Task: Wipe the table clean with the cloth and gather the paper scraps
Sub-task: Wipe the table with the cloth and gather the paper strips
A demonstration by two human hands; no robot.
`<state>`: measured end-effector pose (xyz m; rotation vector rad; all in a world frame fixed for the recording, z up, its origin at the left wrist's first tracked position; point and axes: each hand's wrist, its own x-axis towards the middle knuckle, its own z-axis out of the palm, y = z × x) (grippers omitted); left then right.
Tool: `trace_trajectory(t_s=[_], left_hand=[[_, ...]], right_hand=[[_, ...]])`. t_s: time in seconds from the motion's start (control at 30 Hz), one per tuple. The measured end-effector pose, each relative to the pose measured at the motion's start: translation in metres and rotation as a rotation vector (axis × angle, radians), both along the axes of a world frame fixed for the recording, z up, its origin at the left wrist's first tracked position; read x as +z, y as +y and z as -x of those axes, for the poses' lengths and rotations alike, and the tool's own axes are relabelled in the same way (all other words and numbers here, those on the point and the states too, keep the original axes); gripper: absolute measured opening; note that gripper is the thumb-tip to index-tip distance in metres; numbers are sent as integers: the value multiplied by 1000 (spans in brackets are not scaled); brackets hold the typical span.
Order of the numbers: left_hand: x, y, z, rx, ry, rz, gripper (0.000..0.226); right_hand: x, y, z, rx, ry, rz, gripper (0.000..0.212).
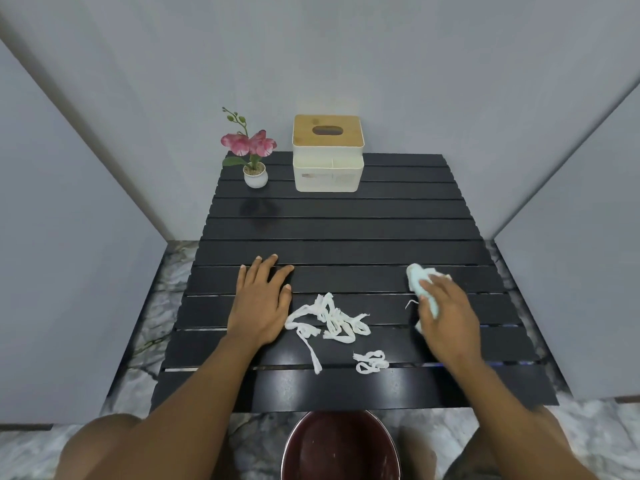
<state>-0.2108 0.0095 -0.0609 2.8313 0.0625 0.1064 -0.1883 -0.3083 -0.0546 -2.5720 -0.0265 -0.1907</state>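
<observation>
Grey walls are boxing in the black slatted table [346, 230] that I am leaning over, with a pale marbled floor showing round its edges. I am resting my left hand [261, 299] flat on the slats, fingers straight and fanned apart, holding nothing. I am gripping the cloth [420, 278] with my right hand [446, 317], fingers curled over it and pressing it down on the right side of the table.

The paper scraps [329, 317] are lying between my two hands in a tangled heap running mostly left to right, its left end just beside the thumb side of my left hand. One strand is trailing toward the near edge, a smaller clump [371, 362] is sitting nearer me and to the right, and a thin strand [410, 304] is lying just beside the cloth.

So my left hand is the nearer one to the heap, while the cloth is standing off to its right. I am judging that a sweep leftward and toward me would gather them. A dark bowl [341, 445] is waiting below the near edge, roughly in line with the scraps.
</observation>
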Motion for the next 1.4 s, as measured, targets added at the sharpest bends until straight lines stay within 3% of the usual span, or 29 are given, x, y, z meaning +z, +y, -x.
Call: trace_trajectory(t_s=[0.2, 0.33, 0.43, 0.57, 0.7, 0.87, 1.0, 1.1, 1.2, 1.4], left_hand=[[1, 0, 1, 4, 25, 9, 57], [8, 5, 7, -46, 81, 26, 66], [7, 15, 26, -18, 69, -11, 66], [-1, 16, 49, 29, 72, -34, 60], [-1, 15, 43, 43, 59, -27, 58], [-2, 17, 45, 37, 58, -34, 57], [0, 15, 44, 40, 62, -28, 56], [0, 14, 46, 49, 62, -17, 55], [0, 13, 46, 62, 50, -3, 53], [3, 14, 47, 229, -15, 65, 65]], right_hand=[[-3, 77, 66, 180, -9, -81, 40], [6, 85, 49, 118, -56, -294, 31], [10, 68, -6, 24, -95, -224, 34], [5, 61, -71, 51, 73, 15, 41], [1, 96, -73, 353, 67, 62, 44], [5, 111, -32, 771, 126, -49, 34], [8, 95, -70, 570, 3, -114, 34], [6, 108, -112, 405, 58, 22, 38], [7, 149, -128, 395, 79, 124, 45], [-4, 220, -103, 922, 20, 98, 48]])
